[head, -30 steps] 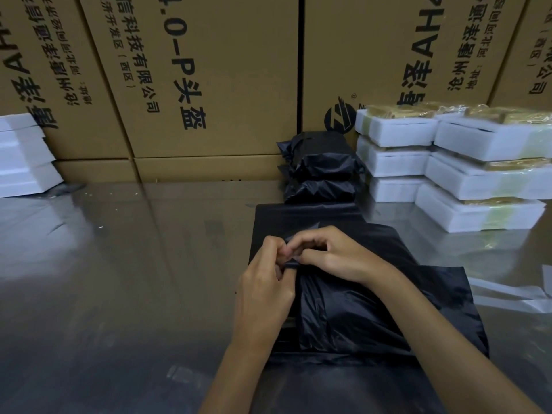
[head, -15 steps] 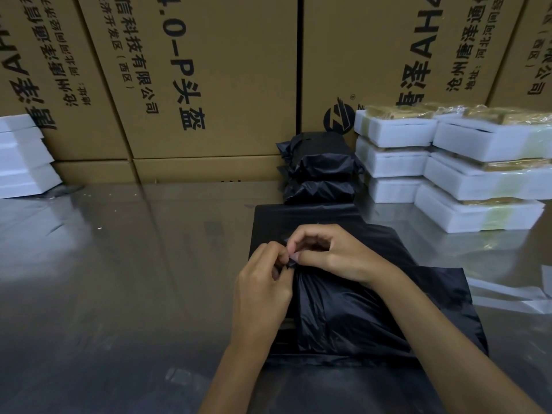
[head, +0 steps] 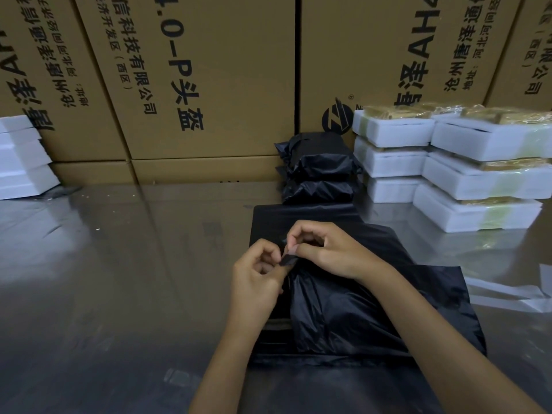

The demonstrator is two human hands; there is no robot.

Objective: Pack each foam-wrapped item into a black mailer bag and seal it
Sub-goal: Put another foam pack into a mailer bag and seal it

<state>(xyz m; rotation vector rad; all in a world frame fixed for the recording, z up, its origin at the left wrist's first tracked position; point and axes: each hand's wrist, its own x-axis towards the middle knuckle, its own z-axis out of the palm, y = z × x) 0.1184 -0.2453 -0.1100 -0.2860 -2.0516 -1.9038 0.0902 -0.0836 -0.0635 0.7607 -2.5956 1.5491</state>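
A bulging black mailer bag (head: 337, 312) lies on the shiny table in front of me, on top of flat black bags (head: 298, 216). My left hand (head: 257, 279) pinches a small black corner of the bag's flap at its upper left. My right hand (head: 325, 249) pinches the same corner from the right, fingers curled over it. What is inside the bag is hidden. Two packed black bags (head: 316, 168) are stacked behind. Foam-wrapped items (head: 466, 174) in white foam with yellowish tape stand stacked at the right.
Tall cardboard boxes (head: 194, 79) line the back of the table (head: 104, 279). White foam pieces (head: 21, 156) are piled at the far left. Pale peeled strips (head: 507, 297) lie on the table to the right of the bag.
My two hands have drawn slightly apart at the bag's corner, and a small black tab now shows between the fingertips. The bag itself has stayed in place.
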